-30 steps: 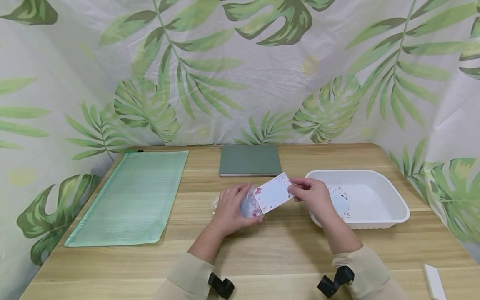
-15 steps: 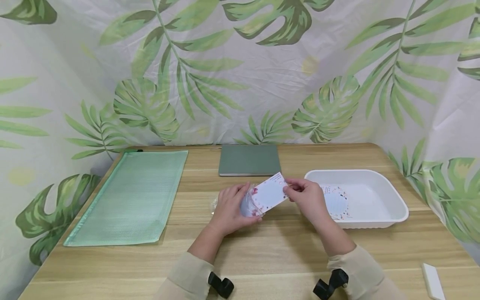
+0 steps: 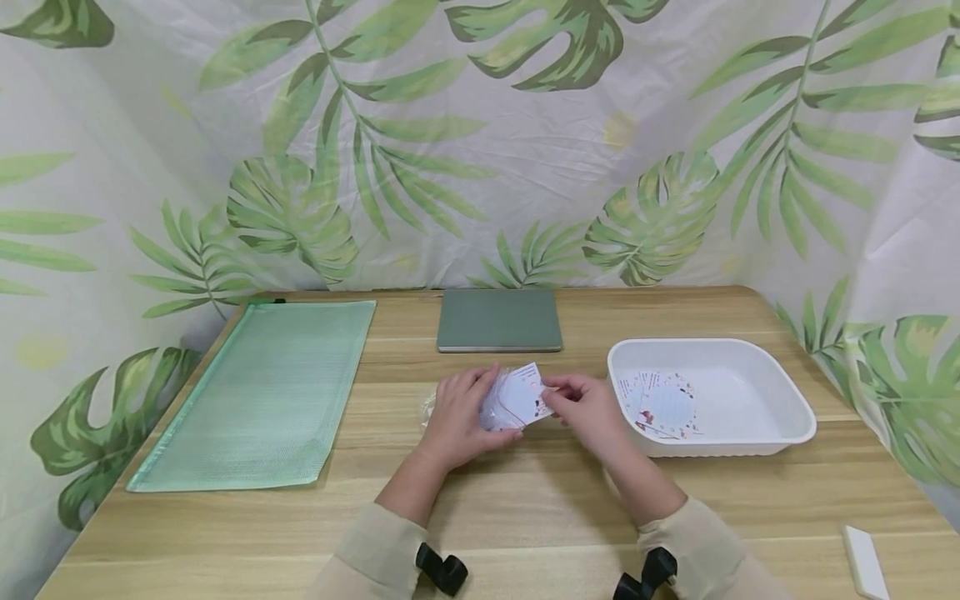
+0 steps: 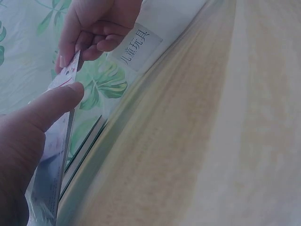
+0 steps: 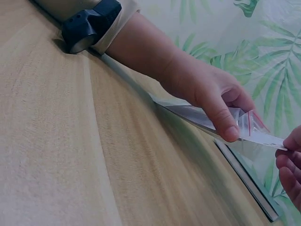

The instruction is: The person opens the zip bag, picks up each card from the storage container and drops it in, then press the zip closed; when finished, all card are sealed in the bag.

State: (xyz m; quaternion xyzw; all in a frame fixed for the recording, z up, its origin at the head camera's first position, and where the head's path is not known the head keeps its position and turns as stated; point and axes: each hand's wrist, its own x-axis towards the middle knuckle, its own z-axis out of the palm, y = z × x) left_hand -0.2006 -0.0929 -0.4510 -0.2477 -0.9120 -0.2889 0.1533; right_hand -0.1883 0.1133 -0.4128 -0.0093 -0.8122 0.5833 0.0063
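My left hand (image 3: 459,417) holds a clear zip bag (image 3: 495,412) with a red line along its mouth, the thumb lying along its near side. Partly inside the bag is a white card (image 3: 528,390) with a small floral print. Fingers and thumb of my right hand (image 3: 588,418) pinch the card's outer end, to the right of the bag's mouth. In the right wrist view the red-edged mouth of the bag (image 5: 249,123) stands up around the card, beyond the left thumb. Part of the bag is hidden under the left hand.
A white tray (image 3: 757,396) stands on the right, with a printed card (image 3: 667,404) in it and a label (image 4: 140,47) on its side. A green notebook (image 3: 498,321) lies at the back, a green mesh zip pouch (image 3: 262,400) at left, a white block (image 3: 866,562) at front right.
My right hand has moved left and slightly down, sliding the card deeper into the bag, so less of it sticks out. My left hand has stayed in place.
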